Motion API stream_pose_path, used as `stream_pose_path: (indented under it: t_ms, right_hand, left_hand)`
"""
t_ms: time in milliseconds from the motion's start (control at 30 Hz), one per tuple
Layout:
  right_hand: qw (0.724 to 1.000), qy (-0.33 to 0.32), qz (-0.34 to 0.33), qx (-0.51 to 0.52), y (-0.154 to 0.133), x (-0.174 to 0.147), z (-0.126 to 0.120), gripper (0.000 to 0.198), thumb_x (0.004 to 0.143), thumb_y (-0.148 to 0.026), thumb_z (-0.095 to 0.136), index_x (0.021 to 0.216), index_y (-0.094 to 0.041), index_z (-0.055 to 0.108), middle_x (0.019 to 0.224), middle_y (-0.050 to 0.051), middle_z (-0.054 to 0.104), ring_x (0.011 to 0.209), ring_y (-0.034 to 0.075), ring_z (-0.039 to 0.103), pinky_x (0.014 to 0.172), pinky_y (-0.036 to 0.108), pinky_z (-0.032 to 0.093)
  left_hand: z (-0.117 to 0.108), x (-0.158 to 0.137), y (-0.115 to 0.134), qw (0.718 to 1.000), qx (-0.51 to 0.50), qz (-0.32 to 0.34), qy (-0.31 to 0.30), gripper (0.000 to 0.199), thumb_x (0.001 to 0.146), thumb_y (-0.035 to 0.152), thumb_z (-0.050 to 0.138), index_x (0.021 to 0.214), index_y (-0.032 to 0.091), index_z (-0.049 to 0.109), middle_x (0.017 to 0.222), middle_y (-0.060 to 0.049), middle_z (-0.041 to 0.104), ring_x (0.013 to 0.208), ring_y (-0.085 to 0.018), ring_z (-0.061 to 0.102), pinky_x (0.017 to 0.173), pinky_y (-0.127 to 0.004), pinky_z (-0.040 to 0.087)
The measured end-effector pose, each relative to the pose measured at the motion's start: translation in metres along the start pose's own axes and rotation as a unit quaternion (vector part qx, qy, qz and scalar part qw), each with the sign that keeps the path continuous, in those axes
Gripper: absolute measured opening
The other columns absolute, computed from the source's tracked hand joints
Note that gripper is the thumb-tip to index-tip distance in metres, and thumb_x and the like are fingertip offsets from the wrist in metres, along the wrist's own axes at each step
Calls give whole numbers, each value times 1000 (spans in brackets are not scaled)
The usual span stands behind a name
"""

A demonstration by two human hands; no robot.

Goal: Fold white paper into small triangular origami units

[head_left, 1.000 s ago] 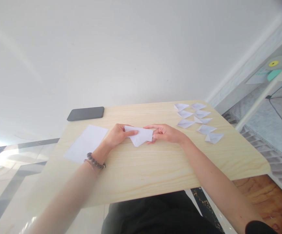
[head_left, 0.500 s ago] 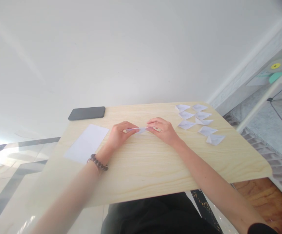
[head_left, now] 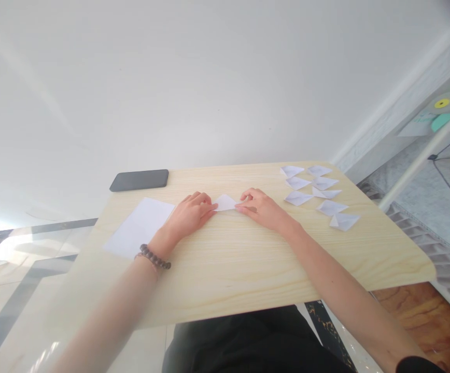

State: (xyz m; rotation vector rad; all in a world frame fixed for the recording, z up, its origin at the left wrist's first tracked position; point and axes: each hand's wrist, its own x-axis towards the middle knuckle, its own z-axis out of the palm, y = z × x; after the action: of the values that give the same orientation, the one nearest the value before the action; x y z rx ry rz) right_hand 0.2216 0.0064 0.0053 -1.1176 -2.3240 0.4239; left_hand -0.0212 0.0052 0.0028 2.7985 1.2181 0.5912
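Observation:
Between my hands, near the middle of the table, is a small piece of folded white paper [head_left: 225,202] with a pointed top. My left hand [head_left: 194,211] pinches its left corner between thumb and fingers. On the other side, my right hand [head_left: 258,206] grips the right corner the same way. Fingers cover both ends of the paper. To the right lie several folded paper boats [head_left: 298,198] in two uneven columns. White sheets of paper [head_left: 141,225] rest flat to the left, partly behind my left wrist.
A black phone [head_left: 139,180] lies at the table's back left corner. The light wooden table [head_left: 225,269] stands against a white wall [head_left: 209,93]. At the right, beyond the table edge, is a white metal stand [head_left: 415,168] with cables on the floor.
The folded paper, seen nearly edge-on before, now shows a pointed face standing up between my hands. My left hand has turned over it, and both hands keep hold of its ends.

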Motion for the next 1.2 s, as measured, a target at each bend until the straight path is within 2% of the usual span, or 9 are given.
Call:
stream_pose_path:
  t_ms: [100,233,433,567,700,833,967,1200]
  right_hand:
    - [998,1,39,38,3,1,1,26,83,-32,45,76,-20,67,89,4,54,77,12,52,72,27,41]
    - [993,16,81,79,7,4,7,22,82,-30,46,79,-19,65,75,1,56,64,10,49,62,24,40]
    - [991,56,59,107,2,4,14,16,75,-33,57,82,-20,64,85,2,54,63,9,47,62,23,41]
    - [991,42,51,115,-1,7,16,17,78,-30,54,87,-20,64,80,1,58,64,9,49,63,23,40]
    - [993,14,66,96,-1,9,16,20,81,-29,49,83,-19,66,76,2,59,64,10,50,62,24,39]
    - [994,9,75,76,-1,10,17,20,81,-28,49,81,-18,67,74,2,58,63,10,49,62,24,38]
    - [995,16,91,50,-2,11,19,23,82,-28,47,92,-20,66,75,3,57,65,11,50,65,25,39]
    - [996,20,85,-7,-1,13,23,26,84,-27,45,100,-22,64,76,3,55,69,12,51,68,25,38]
  left_hand:
    - [-1,1,2,1000,-15,-11,-4,28,87,30,39,99,22,63,88,-6,55,84,-18,48,74,-32,41]
    - [-2,3,0,998,-57,-22,-14,31,88,31,35,101,21,61,80,-6,55,81,-17,48,74,-32,41]
    - [-2,4,1,996,-79,-25,-12,31,88,32,34,97,19,62,77,-6,55,80,-17,48,76,-32,39]
    - [-4,4,5,997,-76,-21,-20,32,88,31,33,90,18,62,78,-6,55,81,-17,48,76,-32,39]
    - [-6,5,8,996,-75,-27,-31,34,89,33,32,83,17,62,78,-6,56,81,-18,49,75,-32,39]
    - [-4,6,9,995,-78,-54,-31,33,88,36,33,98,18,60,83,-6,59,84,-19,49,77,-33,40]
    - [2,7,8,996,-69,-55,-21,34,88,35,34,105,20,59,82,-6,58,81,-18,49,76,-33,40]
    - [6,9,4,997,-60,-40,5,32,88,33,35,97,20,63,76,-6,56,79,-18,47,74,-33,40]
